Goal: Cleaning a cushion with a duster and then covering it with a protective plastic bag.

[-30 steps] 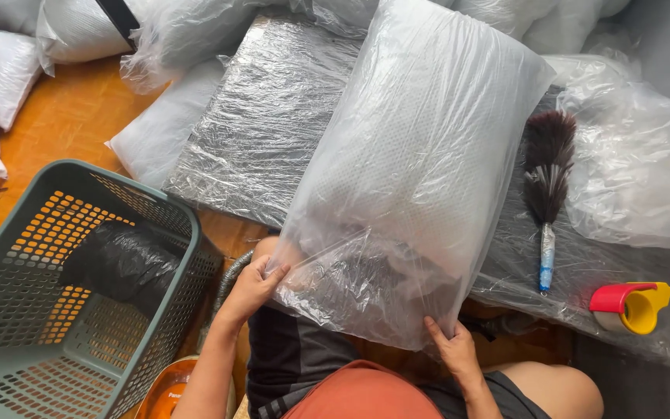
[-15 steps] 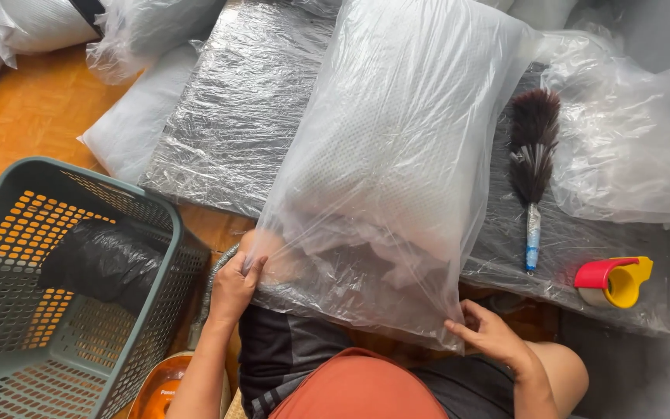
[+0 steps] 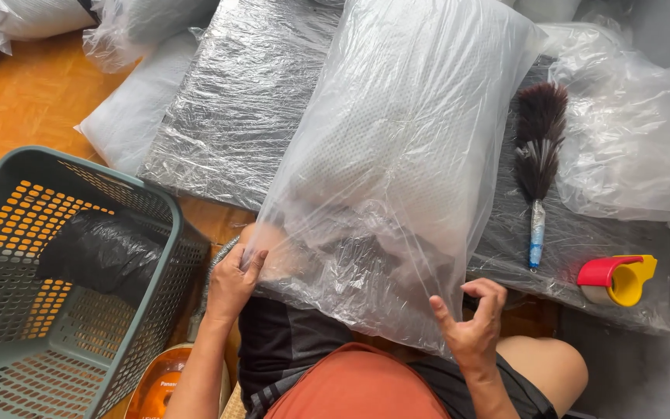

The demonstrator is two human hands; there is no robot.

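Right hand (image 3: 471, 326) has left the bag (image 3: 405, 155), fingers apparently curled empty; left hand (image 3: 233, 281) still pinches it.

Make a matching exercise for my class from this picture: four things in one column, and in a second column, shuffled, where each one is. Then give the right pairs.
Things
1. feather duster
2. tape dispenser
3. black bag
4. clear plastic bag with a pillow

Places
A. inside the green basket
B. held at its open end by the left hand, the right hand at its lower edge
C. at the near right corner of the wrapped table
D. lying on the table just right of the pillow bag

Pairs: 1-D, 2-C, 3-A, 4-B
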